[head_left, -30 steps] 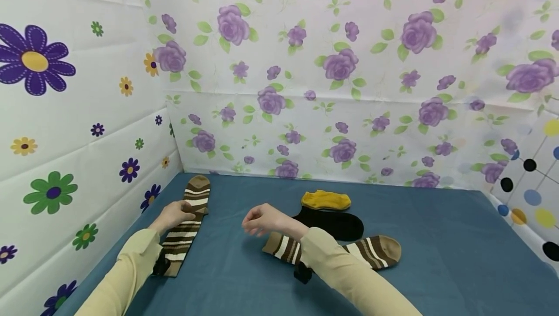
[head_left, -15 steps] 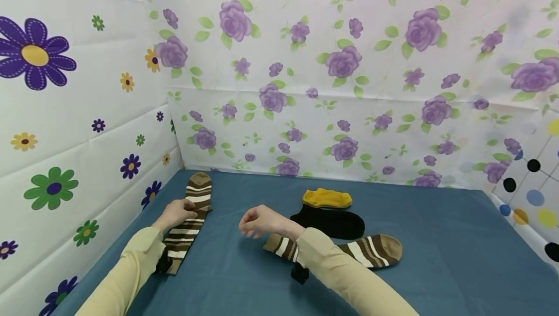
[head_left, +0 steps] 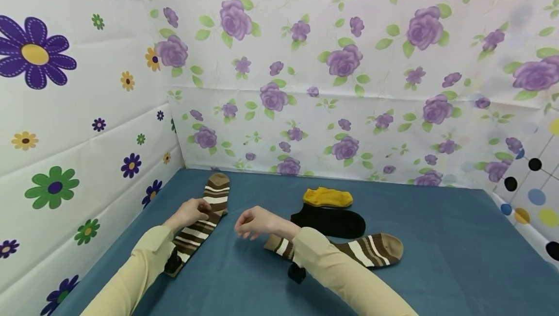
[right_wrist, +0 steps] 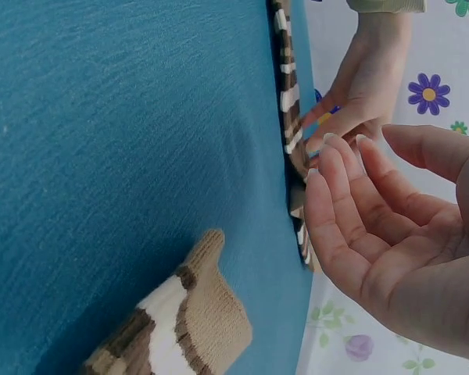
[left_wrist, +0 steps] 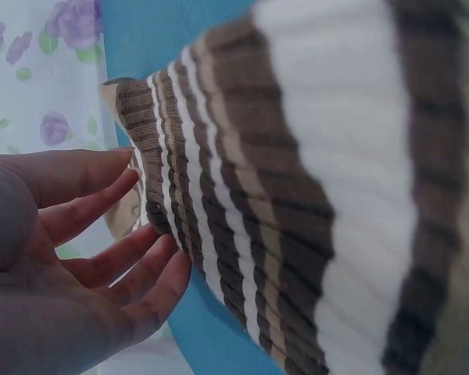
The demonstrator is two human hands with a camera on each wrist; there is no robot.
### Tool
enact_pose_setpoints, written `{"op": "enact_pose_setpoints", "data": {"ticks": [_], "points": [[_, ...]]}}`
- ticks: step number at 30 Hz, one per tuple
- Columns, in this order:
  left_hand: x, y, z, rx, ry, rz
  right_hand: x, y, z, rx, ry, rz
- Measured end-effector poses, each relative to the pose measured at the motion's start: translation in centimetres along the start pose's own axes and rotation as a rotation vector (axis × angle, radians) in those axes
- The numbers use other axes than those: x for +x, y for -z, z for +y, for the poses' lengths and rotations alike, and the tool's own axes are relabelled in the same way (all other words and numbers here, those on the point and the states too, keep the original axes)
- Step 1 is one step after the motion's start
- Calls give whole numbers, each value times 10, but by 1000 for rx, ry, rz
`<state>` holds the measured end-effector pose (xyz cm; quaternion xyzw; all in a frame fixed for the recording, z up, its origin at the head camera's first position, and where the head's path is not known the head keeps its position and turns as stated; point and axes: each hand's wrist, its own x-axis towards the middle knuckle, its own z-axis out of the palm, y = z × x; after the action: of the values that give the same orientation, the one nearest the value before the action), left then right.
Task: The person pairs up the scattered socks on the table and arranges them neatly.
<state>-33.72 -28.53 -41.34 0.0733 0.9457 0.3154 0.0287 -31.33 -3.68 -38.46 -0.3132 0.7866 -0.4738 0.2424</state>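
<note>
In the head view a long sock, striped brown, white and tan, lies lengthwise at the left of the blue cloth. My left hand pinches it near its heel; in the left wrist view the thumb and fingertips meet the ribbed knit. Right of it, my right hand hovers above the cloth with loosely bent fingers, holding nothing. Under the right forearm lies a matching striped sock, its middle hidden by the sleeve. Its tan cuff shows in the right wrist view.
A black sock lies just behind the second striped one, and a yellow sock lies behind that. The blue cloth covers the table. Flowered sheets rise at the back and left.
My left hand has moved right, drawing the striped sock with it so that it now slants more. The right hand has shifted slightly left. The other socks have stayed put.
</note>
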Motion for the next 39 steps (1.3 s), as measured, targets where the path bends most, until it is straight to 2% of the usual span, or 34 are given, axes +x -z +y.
{"op": "enact_pose_setpoints", "data": {"ticks": [9, 14, 20, 30, 39], "points": [[-4, -9, 13, -51, -57, -38, 5, 3, 5, -26, -18, 2], [-8, -4, 17, -58, -46, -8, 11, 1, 7, -59, -29, 49], [-17, 6, 15, -17, -39, -12, 15, -1, 11, -94, -51, 90], [-35, 21, 2, 39, -6, -85, 27, -4, 16, -117, -68, 96], [-46, 26, -4, -10, 49, -144, 34, -8, 16, -293, -49, 80]]}}
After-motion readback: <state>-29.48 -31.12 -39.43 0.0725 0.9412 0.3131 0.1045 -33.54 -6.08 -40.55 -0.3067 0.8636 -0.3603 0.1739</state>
